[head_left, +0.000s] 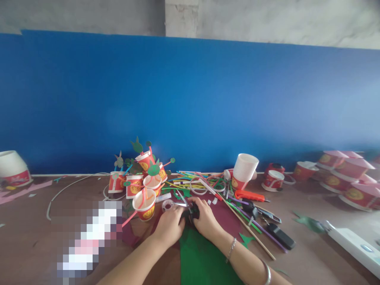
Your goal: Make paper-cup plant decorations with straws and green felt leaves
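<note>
Both hands meet at a pair of scissors [185, 201] with black handles and metal blades. The blades are spread and point away from me. My left hand [170, 225] is closed against the left side of the handles, and my right hand [206, 215] curls round the right side. A sheet of green paper [204, 257] lies below my hands, with dark red paper [227, 215] behind it. Just beyond the left hand are a roll of tape [168, 204] and a paper cup [144, 204] with straws.
Several decorated cups [134, 186] stand at back left. Loose straws [190, 182] and a stack of white cups [246, 168] lie beyond my hands. To the right are an orange-handled tool [249, 195], a wooden stick [249, 229], a black key fob [280, 235] and pink-topped cups [354, 174].
</note>
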{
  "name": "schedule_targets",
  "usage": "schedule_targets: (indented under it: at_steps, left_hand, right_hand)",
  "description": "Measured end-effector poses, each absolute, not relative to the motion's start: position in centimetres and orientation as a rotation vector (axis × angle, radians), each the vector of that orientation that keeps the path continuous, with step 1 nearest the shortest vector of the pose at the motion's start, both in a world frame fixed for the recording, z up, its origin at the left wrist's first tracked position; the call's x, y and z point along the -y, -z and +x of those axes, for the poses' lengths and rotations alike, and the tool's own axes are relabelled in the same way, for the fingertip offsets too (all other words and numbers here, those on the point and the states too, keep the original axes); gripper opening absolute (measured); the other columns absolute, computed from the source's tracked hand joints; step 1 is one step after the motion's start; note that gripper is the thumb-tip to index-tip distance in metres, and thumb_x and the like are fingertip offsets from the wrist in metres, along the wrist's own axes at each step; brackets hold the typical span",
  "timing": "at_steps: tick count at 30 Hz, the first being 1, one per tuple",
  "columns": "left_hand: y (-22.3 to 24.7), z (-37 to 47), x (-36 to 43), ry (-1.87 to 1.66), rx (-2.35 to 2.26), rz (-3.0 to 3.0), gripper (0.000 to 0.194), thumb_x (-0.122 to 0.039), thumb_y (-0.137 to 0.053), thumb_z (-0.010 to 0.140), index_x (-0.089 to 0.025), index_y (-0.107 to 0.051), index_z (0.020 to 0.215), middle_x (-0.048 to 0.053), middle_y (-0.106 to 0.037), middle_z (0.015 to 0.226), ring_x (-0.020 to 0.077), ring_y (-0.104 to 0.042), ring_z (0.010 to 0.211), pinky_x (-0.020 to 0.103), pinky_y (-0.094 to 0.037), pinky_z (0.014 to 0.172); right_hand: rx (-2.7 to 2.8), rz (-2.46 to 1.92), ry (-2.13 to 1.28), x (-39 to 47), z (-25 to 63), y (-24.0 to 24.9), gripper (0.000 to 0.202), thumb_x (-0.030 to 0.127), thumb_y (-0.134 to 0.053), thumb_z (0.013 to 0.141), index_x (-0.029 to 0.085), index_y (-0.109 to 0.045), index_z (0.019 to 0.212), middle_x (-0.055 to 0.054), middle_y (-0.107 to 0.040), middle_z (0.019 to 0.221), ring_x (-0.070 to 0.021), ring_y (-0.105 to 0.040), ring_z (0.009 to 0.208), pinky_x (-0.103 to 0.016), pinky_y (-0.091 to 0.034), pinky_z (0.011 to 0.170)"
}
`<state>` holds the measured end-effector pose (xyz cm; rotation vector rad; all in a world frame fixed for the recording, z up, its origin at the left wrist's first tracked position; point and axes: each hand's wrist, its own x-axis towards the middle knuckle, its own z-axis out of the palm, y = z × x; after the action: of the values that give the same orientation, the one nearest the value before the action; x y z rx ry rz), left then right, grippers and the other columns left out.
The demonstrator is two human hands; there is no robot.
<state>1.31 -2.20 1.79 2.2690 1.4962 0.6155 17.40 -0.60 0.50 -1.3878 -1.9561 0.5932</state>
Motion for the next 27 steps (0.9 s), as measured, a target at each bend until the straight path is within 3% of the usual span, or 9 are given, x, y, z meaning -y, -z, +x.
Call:
schedule_targets:
  at_steps: [7, 11, 16, 21, 27]
  left_hand:
    - [-2.1, 1.5, 2.4, -0.616, -1.498, 2.287, 0.019, -0.017, -0.046, 0.081, -0.02, -0.061, 0.093, 0.007, -0.062, 0.101, 0.0204, -0.06, 0.093, 0.029, -0.045, 0.079]
    - [-2.3, 1.6, 2.5, -0.616, -1.525, 2.285, 0.016, -0.018, -0.046, 0.082, -0.019, -0.059, 0.091, 0.006, -0.06, 0.104, 0.0189, -0.06, 0.09, 0.026, -0.045, 0.075]
    - [-2.2, 1.5, 2.5, -0.626, -1.522, 2.256, 0.018, -0.017, -0.047, 0.082, -0.021, -0.057, 0.097, 0.005, -0.06, 0.105, 0.0195, -0.06, 0.092, 0.027, -0.045, 0.075]
    - [-2.2, 1.5, 2.5, -0.619, -1.539, 2.225, 0.024, -0.017, -0.049, 0.081, -0.021, -0.054, 0.105, 0.007, -0.058, 0.111, 0.0203, -0.058, 0.102, 0.028, -0.045, 0.082]
    - [-2.1, 1.6, 2.5, -0.517, -1.622, 2.265, 0.028, -0.024, -0.048, 0.084, -0.02, -0.053, 0.112, 0.009, -0.056, 0.113, 0.0219, -0.06, 0.096, 0.029, -0.046, 0.077]
  right_hand:
    - [1.895, -1.332, -0.625, 0.6, 17.4, -0.3, 0.059, 0.0, -0.046, 0.052, 0.021, -0.054, 0.106, -0.006, -0.061, 0.098, -0.0232, -0.053, 0.094, -0.035, -0.042, 0.084]
    - [1.639, -1.271, -0.807, 0.6, 17.3, -0.7, 0.051, 0.003, -0.046, 0.056, 0.021, -0.05, 0.104, -0.004, -0.061, 0.093, -0.0202, -0.057, 0.083, -0.031, -0.046, 0.072]
    - [1.603, -1.144, -0.873, 0.9, 17.0, -1.0, 0.043, 0.007, -0.049, 0.06, 0.021, -0.05, 0.101, -0.003, -0.061, 0.09, -0.0181, -0.058, 0.082, -0.028, -0.046, 0.073]
    - [1.703, -1.253, -0.814, 0.6, 17.0, 0.2, 0.035, 0.012, -0.052, 0.064, 0.022, -0.054, 0.098, 0.001, -0.058, 0.071, -0.0155, -0.055, 0.062, -0.027, -0.045, 0.061]
    - [1.695, -1.385, -0.726, 0.4, 17.3, 0.0, 0.035, 0.009, -0.05, 0.062, 0.023, -0.053, 0.094, 0.002, -0.057, 0.067, -0.0159, -0.054, 0.06, -0.027, -0.044, 0.059]
